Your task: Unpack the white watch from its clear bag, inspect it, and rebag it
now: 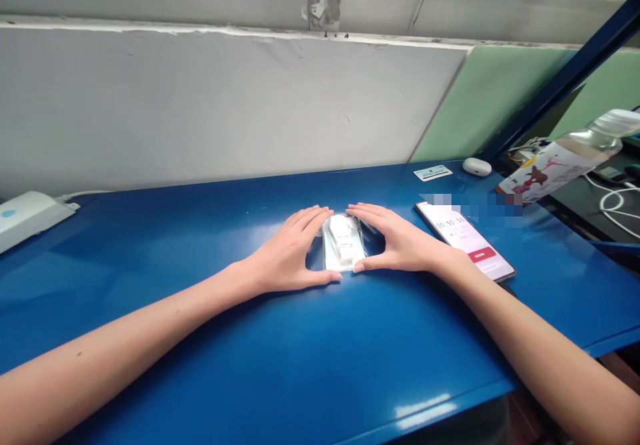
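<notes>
A small clear plastic packet [344, 242] with a white item and a pale card inside lies flat on the blue table [300, 352]. What the white item is, I cannot make out. My left hand [295, 252] curves around the packet's left side, thumb and fingers apart. On the other side my right hand [393, 238] mirrors it, its fingertips and thumb close to the packet's right edge. Both hands rest low at the tabletop, fingers stretched out. Whether the fingertips touch the packet is hard to tell.
To the right lies a phone [467, 238] showing a timer, partly behind my right forearm. Further back are a card [433, 172] and a white earbud case [477, 166]. A labelled bottle [563, 162] leans at the far right. A white device [35, 215] sits at the left edge.
</notes>
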`<action>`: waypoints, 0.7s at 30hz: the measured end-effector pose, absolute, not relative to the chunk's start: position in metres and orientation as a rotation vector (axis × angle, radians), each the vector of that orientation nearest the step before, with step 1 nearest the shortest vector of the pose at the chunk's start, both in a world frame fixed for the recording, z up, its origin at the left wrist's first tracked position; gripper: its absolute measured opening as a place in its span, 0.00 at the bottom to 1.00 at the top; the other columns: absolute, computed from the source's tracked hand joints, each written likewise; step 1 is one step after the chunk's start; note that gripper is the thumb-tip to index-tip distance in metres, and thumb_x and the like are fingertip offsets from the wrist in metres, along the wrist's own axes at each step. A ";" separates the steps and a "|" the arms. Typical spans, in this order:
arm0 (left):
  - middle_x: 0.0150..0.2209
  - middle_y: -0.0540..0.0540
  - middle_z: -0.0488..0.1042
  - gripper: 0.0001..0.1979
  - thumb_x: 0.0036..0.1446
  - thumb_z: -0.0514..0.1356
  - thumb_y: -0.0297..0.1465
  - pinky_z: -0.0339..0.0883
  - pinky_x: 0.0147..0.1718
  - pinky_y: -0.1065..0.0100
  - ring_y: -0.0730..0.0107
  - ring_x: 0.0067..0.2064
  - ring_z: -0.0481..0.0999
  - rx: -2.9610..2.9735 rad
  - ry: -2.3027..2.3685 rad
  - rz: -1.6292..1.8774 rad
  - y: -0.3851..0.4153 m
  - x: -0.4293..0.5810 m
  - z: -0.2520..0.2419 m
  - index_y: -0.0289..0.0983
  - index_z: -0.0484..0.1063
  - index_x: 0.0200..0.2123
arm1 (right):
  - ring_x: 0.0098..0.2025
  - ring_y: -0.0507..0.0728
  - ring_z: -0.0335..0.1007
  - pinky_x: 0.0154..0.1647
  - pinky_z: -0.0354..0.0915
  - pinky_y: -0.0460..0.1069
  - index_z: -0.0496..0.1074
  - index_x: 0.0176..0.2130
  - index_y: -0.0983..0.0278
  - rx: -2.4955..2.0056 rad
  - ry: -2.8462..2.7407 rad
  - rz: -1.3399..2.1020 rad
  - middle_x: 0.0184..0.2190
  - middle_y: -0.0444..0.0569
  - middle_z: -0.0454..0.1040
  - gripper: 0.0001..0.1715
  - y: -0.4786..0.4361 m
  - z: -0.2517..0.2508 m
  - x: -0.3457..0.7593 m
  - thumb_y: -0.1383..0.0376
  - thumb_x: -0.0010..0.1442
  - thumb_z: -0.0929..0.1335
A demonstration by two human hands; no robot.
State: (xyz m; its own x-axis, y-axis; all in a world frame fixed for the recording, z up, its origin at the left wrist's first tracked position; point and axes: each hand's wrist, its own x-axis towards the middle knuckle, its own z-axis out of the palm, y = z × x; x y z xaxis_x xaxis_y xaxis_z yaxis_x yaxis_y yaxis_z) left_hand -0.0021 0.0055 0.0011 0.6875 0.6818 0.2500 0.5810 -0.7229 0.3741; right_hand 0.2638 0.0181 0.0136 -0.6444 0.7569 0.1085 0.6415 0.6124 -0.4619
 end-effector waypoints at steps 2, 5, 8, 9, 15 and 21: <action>0.67 0.29 0.59 0.48 0.53 0.66 0.52 0.57 0.63 0.40 0.39 0.69 0.55 2.635 1.020 0.534 0.006 -0.002 0.001 0.35 0.51 0.68 | 0.71 0.71 0.51 0.68 0.54 0.68 0.56 0.69 0.64 -1.130 -2.545 0.573 0.69 0.63 0.58 0.60 0.019 0.013 0.265 0.40 0.49 0.73; 0.66 0.29 0.60 0.47 0.53 0.66 0.52 0.59 0.62 0.41 0.38 0.68 0.58 2.632 1.028 0.532 0.005 -0.001 0.002 0.35 0.53 0.67 | 0.72 0.71 0.47 0.68 0.53 0.68 0.53 0.71 0.63 -1.132 -2.546 0.606 0.70 0.62 0.56 0.63 0.021 0.011 0.270 0.39 0.49 0.73; 0.64 0.30 0.61 0.46 0.52 0.67 0.50 0.60 0.61 0.42 0.39 0.66 0.59 2.620 1.037 0.558 0.005 -0.001 0.003 0.36 0.54 0.66 | 0.73 0.72 0.43 0.69 0.51 0.69 0.51 0.71 0.61 -1.119 -2.555 0.615 0.71 0.59 0.54 0.63 0.023 0.008 0.276 0.40 0.49 0.73; 0.64 0.30 0.62 0.46 0.52 0.67 0.50 0.61 0.61 0.42 0.39 0.66 0.60 2.616 1.036 0.569 0.005 -0.001 0.002 0.36 0.54 0.66 | 0.73 0.72 0.42 0.69 0.51 0.69 0.51 0.71 0.60 -1.118 -2.559 0.608 0.71 0.58 0.54 0.63 0.023 0.008 0.277 0.40 0.49 0.73; 0.63 0.28 0.60 0.47 0.51 0.66 0.52 0.64 0.59 0.43 0.38 0.65 0.61 2.602 1.065 0.537 0.005 -0.001 0.002 0.35 0.54 0.66 | 0.74 0.72 0.40 0.70 0.48 0.70 0.48 0.72 0.59 -1.138 -2.580 0.589 0.73 0.57 0.49 0.63 0.024 0.006 0.276 0.39 0.50 0.72; 0.63 0.28 0.61 0.47 0.51 0.67 0.51 0.64 0.58 0.44 0.38 0.64 0.62 2.600 1.076 0.520 0.004 -0.001 0.004 0.33 0.56 0.66 | 0.73 0.72 0.43 0.70 0.47 0.69 0.50 0.72 0.62 -1.102 -2.591 0.595 0.71 0.59 0.54 0.62 0.023 0.007 0.273 0.39 0.50 0.73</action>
